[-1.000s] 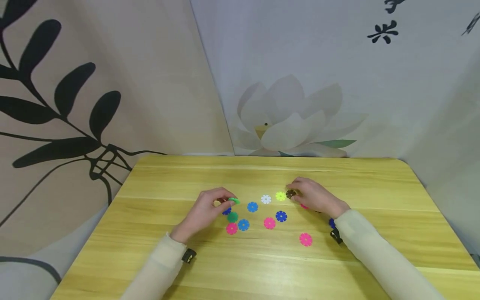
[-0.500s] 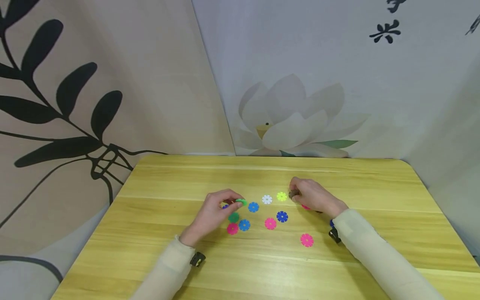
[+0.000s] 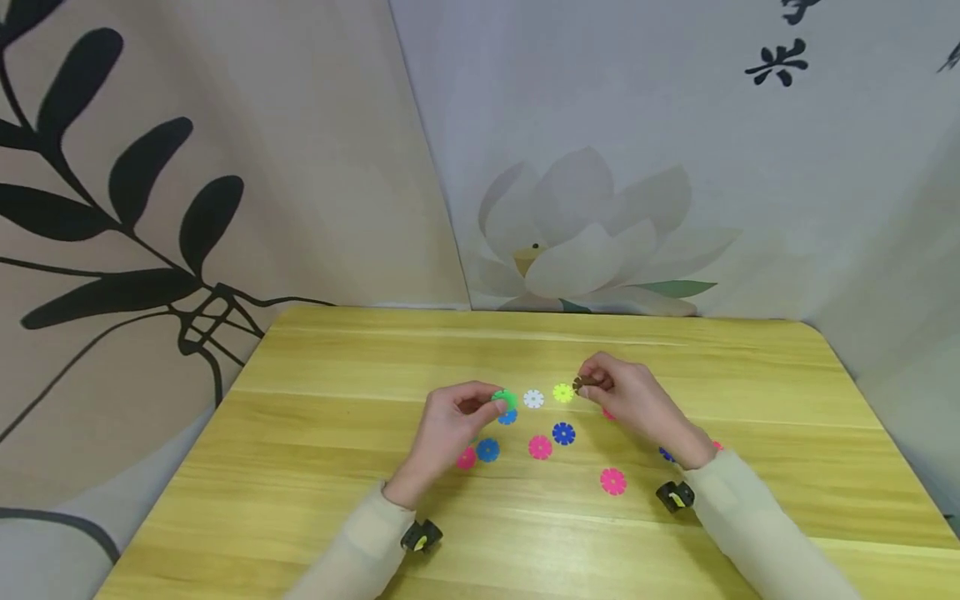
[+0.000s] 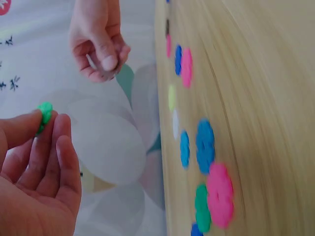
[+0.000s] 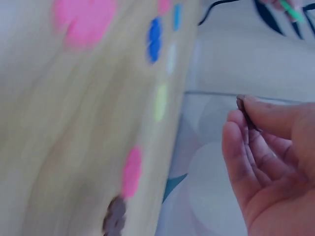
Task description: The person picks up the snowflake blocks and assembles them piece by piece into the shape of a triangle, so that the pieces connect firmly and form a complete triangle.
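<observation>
Yellow wood-grain table (image 3: 300,500) carries loose snowflake-shaped plastic discs, lying flat and apart. Nearest the person: a pink disc (image 3: 612,481), then a second pink disc (image 3: 539,447), a light-blue disc (image 3: 487,450) and a dark-blue disc (image 3: 563,433). Farther back lie a white disc (image 3: 533,399) and a yellow-green disc (image 3: 562,392).

Left hand (image 3: 450,421) is raised above the discs and pinches a green disc (image 3: 504,400) between thumb and fingertips (image 4: 47,129). Right hand (image 3: 626,396) is raised near the yellow-green disc and pinches a brown disc (image 3: 579,384) at its fingertips (image 5: 248,110).

Printed panels stand behind the table: black leaves (image 3: 112,208) on the left, a pale lotus (image 3: 577,242) at centre. Black characters (image 3: 776,62) at upper right are not legible.
</observation>
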### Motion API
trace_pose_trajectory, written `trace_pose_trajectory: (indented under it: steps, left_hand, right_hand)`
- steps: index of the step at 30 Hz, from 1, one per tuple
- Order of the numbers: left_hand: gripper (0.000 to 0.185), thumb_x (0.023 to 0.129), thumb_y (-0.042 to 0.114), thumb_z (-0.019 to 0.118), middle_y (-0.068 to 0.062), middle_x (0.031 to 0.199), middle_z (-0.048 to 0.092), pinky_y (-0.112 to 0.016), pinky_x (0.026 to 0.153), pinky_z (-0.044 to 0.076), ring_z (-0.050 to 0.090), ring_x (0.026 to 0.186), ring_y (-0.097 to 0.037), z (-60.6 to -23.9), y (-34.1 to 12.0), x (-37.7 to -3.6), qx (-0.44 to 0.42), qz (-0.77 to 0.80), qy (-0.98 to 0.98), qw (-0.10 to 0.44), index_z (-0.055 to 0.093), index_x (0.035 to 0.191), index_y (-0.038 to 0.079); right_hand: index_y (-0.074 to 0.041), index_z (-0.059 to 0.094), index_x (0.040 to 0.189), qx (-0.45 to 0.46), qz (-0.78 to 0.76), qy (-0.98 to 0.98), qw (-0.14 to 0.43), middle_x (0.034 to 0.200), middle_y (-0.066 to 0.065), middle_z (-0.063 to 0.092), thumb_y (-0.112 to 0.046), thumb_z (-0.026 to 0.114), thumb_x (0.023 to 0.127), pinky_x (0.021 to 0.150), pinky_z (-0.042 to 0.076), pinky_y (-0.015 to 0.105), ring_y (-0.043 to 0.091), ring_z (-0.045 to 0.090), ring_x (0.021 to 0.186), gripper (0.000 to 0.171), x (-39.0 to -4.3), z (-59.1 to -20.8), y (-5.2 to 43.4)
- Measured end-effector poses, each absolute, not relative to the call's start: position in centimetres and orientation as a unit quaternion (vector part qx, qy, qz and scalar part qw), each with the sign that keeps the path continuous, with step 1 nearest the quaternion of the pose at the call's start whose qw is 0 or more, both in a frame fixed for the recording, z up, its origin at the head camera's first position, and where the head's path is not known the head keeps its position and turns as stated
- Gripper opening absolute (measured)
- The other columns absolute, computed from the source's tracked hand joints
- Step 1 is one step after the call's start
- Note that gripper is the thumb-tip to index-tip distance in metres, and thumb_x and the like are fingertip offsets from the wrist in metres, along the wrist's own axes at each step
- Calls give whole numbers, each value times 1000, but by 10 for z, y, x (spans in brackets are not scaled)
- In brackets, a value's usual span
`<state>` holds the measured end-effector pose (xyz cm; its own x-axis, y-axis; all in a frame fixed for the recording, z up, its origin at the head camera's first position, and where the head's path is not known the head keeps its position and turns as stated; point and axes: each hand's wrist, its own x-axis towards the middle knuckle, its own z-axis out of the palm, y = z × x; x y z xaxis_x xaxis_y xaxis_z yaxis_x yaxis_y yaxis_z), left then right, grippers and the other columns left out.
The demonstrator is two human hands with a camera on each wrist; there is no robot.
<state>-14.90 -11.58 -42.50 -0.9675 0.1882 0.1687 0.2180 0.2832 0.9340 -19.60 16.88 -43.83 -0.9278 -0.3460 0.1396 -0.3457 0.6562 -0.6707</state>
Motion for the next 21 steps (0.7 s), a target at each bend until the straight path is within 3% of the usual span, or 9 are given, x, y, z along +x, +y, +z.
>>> trace_pose_trajectory:
  steps: [4,12,21]
  left_hand:
    - [10,93,6,76,-5,87,75,-25,70,56,70,82,-35,-420,-107,-144,-118,-607,-786,3,79,102,3]
    - [7,93,5,76,-8,89,76,-26,72,58,71,79,-17,-416,-93,-138,-119,-625,-771,-10,78,99,2]
    - [5,92,6,78,-6,90,77,-23,66,55,71,80,-26,-417,-83,-135,-131,-612,-780,1,78,97,4]
  right_hand:
    - [-8,68,107,-187,-421,887,-6,95,-2,73,-7,76,94,74,59,28,14,68,86,15,-182,-428,164]
    - [-6,68,113,-191,-506,841,21,100,1,73,-7,74,96,83,60,27,16,69,90,18,-159,-413,154]
    - [-1,66,116,-171,-576,797,62,102,9,71,-11,73,97,83,60,27,24,71,92,23,-146,-405,148]
